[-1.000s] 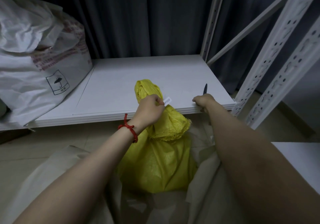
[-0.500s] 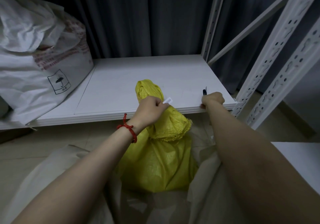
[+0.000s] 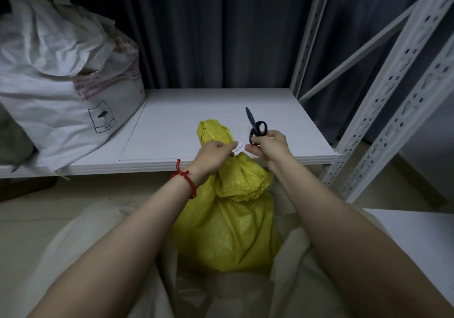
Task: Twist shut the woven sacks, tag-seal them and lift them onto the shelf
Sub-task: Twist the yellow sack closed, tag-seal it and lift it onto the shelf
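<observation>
A yellow woven sack (image 3: 228, 231) stands on the floor just in front of the shelf's (image 3: 184, 121) front edge. The left hand (image 3: 216, 156) is curled round its twisted neck, beside a white tag (image 3: 238, 148). The right hand (image 3: 270, 147) grips black scissors (image 3: 256, 127), blades pointing up. A white sack (image 3: 61, 96) sits at the shelf's left end

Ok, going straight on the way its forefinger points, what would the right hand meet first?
Likely the white tag, pinched by the left hand; the right hand, holding black scissors, looks close, depth unclear.
</observation>
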